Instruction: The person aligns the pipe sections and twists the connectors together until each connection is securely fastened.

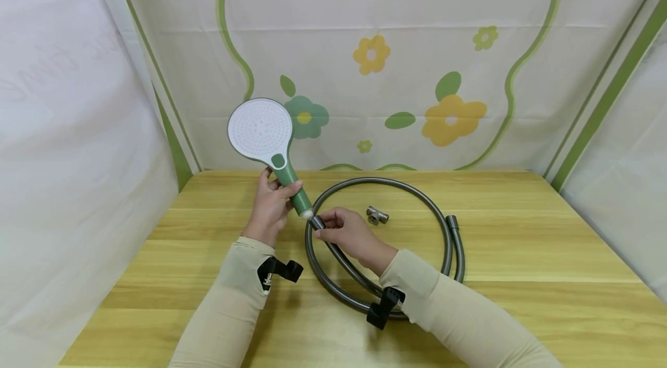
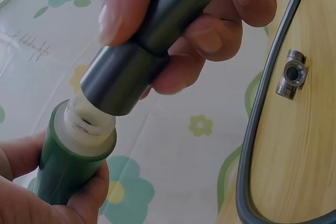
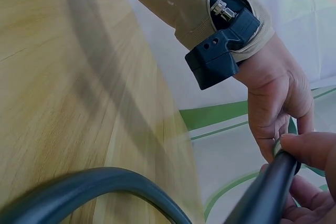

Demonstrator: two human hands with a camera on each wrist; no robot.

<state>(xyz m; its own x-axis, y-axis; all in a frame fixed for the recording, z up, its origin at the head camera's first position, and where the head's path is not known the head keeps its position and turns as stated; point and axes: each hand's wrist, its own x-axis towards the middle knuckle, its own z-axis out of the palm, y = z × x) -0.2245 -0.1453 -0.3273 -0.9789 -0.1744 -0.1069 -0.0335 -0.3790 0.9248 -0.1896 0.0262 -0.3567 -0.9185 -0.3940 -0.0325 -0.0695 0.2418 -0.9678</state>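
Note:
My left hand [image 1: 269, 212] grips the green handle of a shower head [image 1: 260, 128], which is held up off the table with its white spray face toward me. At the handle's lower end is a pale threaded stub [image 2: 90, 121]. My right hand [image 1: 350, 234] pinches the dark grey end fitting of a shower hose [image 1: 383, 181] between thumb and fingers. That fitting [image 2: 123, 80] meets the tip of the stub at a tilt, with much of the stub still showing. The hose lies looped on the table, its other end fitting [image 1: 451, 221] at the right.
A small metal tee connector [image 1: 377, 216] lies inside the hose loop, right of my right hand. The wooden table [image 1: 531, 240] ends at a floral cloth backdrop [image 1: 333, 67], with white cloth walls on both sides.

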